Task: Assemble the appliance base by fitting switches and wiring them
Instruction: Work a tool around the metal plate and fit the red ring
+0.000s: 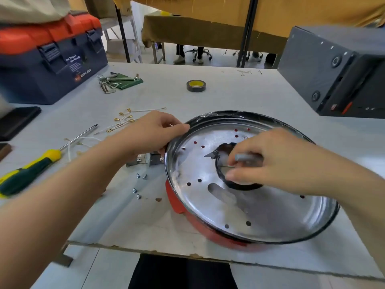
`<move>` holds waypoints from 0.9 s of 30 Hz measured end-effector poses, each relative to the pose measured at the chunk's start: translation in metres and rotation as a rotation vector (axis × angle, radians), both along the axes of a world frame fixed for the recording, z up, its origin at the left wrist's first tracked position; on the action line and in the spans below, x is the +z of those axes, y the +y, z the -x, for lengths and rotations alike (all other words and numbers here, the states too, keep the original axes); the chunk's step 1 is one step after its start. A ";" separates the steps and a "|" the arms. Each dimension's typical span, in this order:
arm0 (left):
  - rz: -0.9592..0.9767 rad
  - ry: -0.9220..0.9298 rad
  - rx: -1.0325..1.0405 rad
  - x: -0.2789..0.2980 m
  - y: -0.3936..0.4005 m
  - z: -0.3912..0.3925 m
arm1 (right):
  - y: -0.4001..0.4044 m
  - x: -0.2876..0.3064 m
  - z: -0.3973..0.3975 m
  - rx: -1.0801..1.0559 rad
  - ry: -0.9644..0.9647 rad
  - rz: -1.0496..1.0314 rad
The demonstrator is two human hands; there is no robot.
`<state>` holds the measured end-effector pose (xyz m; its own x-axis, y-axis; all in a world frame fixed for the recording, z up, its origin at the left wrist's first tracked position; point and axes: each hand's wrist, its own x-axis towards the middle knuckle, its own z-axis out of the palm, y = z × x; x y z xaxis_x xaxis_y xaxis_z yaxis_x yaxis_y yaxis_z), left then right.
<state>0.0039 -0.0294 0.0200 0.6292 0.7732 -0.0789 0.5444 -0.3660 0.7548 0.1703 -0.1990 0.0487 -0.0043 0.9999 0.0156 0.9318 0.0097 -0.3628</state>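
Observation:
The appliance base (245,207), a round shiny metal pan with a red outer shell, lies in front of me on the table. My left hand (152,134) grips its left rim. My right hand (268,161) reaches into the pan's round central hole and pinches a small grey part (242,157) there; motion blur hides what the part is. Two small metal switch parts (145,160) lie just left of the base, partly hidden under my left hand. Several white wires with brass ring terminals (123,120) lie further left.
A green-and-yellow screwdriver (31,167) lies at the left, several loose screws (138,184) near the base. A tape roll (195,86) and hex keys (116,81) lie further back. A blue-and-orange toolbox (50,59) stands back left, a dark grey box (337,74) back right.

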 end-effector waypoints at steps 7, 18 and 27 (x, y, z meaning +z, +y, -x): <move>0.100 -0.095 -0.020 -0.002 -0.018 0.036 | -0.001 -0.015 0.030 -0.011 -0.233 0.163; 0.368 -0.256 0.016 0.000 -0.034 0.051 | -0.001 -0.005 0.011 0.020 -0.098 0.146; 0.468 -0.063 -0.184 -0.018 -0.052 0.062 | -0.013 0.002 0.002 -0.038 0.046 0.057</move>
